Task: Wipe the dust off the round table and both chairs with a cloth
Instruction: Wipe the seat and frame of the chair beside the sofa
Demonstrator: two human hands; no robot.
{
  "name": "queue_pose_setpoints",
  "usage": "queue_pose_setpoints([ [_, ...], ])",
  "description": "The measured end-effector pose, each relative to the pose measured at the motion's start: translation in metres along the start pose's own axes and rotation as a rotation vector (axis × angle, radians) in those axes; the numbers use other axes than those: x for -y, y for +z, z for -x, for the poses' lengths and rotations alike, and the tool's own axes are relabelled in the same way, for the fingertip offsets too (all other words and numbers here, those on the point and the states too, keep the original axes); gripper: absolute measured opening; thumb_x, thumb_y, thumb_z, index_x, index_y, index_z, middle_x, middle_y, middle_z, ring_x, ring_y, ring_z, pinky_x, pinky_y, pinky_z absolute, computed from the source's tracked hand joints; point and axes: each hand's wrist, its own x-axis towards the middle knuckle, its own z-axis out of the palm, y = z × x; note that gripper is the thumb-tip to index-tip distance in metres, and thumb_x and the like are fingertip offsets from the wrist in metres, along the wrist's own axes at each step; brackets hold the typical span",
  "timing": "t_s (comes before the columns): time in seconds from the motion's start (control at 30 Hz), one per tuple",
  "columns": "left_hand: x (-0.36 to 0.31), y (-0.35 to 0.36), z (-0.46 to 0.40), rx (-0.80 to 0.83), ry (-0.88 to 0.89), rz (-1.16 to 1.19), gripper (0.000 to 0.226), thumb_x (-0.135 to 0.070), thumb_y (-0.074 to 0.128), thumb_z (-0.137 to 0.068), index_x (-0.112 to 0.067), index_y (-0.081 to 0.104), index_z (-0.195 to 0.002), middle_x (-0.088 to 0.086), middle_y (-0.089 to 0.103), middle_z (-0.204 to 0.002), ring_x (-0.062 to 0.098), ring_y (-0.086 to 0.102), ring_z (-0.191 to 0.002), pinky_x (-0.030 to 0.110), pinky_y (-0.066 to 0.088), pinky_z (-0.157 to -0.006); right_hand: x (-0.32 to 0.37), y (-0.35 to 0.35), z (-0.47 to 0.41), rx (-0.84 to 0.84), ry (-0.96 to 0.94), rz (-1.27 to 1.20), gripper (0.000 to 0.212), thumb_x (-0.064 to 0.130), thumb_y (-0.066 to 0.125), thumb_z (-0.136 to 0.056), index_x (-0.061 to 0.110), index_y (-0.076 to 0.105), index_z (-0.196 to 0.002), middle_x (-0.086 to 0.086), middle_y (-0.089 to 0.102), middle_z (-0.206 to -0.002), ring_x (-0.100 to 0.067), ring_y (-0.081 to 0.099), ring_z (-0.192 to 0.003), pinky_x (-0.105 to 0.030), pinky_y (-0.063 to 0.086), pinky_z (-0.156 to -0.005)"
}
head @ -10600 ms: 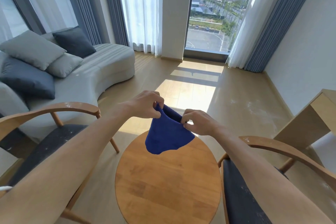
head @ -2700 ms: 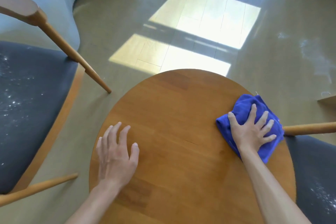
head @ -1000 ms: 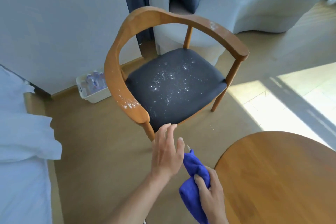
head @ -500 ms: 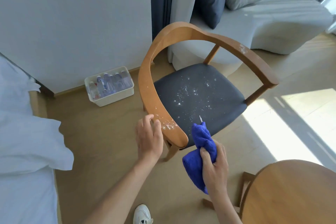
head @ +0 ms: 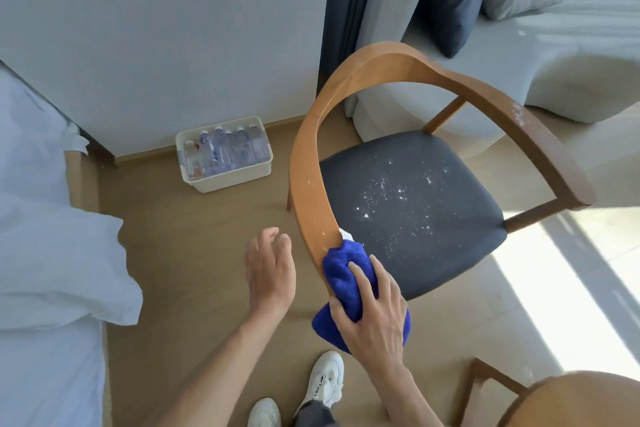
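Note:
A wooden chair (head: 374,69) with a curved armrest rail and a dark seat (head: 415,211) speckled with white dust stands in front of me. My right hand (head: 375,317) grips a blue cloth (head: 341,269) and holds it wrapped over the near end of the chair's left armrest. My left hand (head: 270,269) hovers just left of that armrest, fingers loose, holding nothing. White dust also marks the right armrest (head: 519,113). An edge of the round wooden table (head: 581,399) shows at the bottom right.
A white bin of water bottles (head: 225,154) sits on the floor by the wall, left of the chair. A bed with white bedding (head: 45,253) fills the left side. A grey sofa (head: 519,55) with cushions stands behind the chair. My white shoes (head: 322,381) are below.
My right hand has brought the cloth onto the end of the chair's left armrest. My left hand has let go of the armrest and moved away to the left.

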Motion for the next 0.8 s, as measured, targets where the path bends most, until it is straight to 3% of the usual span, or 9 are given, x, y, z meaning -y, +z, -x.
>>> queue_pose_setpoints([
  [0.17, -0.003, 0.010, -0.025, -0.031, -0.085, 0.013, 0.031, -0.027, 0.035, -0.100, -0.010, 0.053, -0.120, 0.009, 0.052, -0.123, 0.026, 0.042, -0.118, 0.036, 0.033, -0.096, -0.005, 0.007, -0.012, 0.178, -0.076, 0.202, 0.075, 0.049, 0.069, -0.062, 0.028, 0.048, -0.131, -0.013, 0.045, -0.143, -0.035, 0.054, -0.108, -0.048, 0.048, -0.080],
  [0.47, -0.022, 0.018, -0.057, -0.062, -0.122, 0.007, 0.028, -0.029, 0.033, -0.098, -0.013, 0.052, -0.112, 0.005, 0.054, -0.114, 0.027, 0.046, -0.111, 0.041, 0.038, -0.093, 0.006, 0.014, -0.037, 0.221, -0.143, 0.298, 0.079, 0.045, 0.068, -0.061, 0.024, 0.047, -0.134, -0.021, 0.048, -0.139, -0.038, 0.057, -0.104, -0.048, 0.050, -0.077],
  [0.73, -0.036, 0.020, -0.084, -0.025, -0.096, -0.011, 0.015, -0.029, 0.034, -0.099, -0.024, 0.048, -0.096, -0.011, 0.050, -0.089, 0.013, 0.044, -0.090, 0.022, 0.030, -0.066, 0.042, 0.033, -0.084, 0.227, -0.097, 0.309, 0.077, 0.047, 0.064, -0.064, 0.023, 0.048, -0.136, -0.022, 0.045, -0.141, -0.039, 0.054, -0.107, -0.049, 0.048, -0.079],
  [0.8, -0.039, 0.020, -0.091, -0.016, -0.097, 0.002, 0.015, -0.030, 0.034, -0.099, -0.024, 0.048, -0.097, -0.012, 0.050, -0.091, 0.012, 0.045, -0.090, 0.022, 0.030, -0.067, 0.050, 0.038, -0.098, 0.213, -0.087, 0.305, 0.079, 0.047, 0.062, -0.065, 0.023, 0.046, -0.137, -0.023, 0.044, -0.141, -0.039, 0.054, -0.108, -0.050, 0.047, -0.079],
])
